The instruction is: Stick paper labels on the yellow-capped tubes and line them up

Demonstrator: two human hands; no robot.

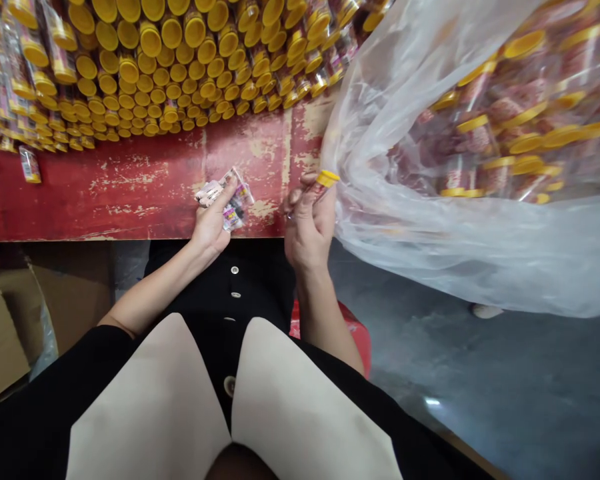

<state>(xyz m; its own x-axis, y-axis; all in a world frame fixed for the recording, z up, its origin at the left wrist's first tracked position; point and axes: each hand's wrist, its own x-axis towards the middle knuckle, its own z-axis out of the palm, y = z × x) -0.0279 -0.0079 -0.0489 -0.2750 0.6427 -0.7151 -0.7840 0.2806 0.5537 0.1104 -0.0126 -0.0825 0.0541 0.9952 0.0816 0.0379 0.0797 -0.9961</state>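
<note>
Several printed clear plastic sleeves point(241, 195) are pinched in my left hand point(214, 217), the thumb lying over them above the red table's front edge. A short distance to the right, my right hand point(310, 227) is closed around a small clear jar with a yellow lid point(327, 178). The lid points up and away, and my fingers hide most of the jar's body. The two hands are apart. Beside my right hand bulges a large clear plastic bag point(370, 200), filled with similar yellow-lidded jars point(475, 133).
Stacked jars point(150, 40) with yellow lids facing me line the back of the red table point(130, 193). One labelled jar point(30, 165) lies apart at the left. Cardboard point(0, 347) is at lower left, and a red stool point(355, 333) shows beneath me.
</note>
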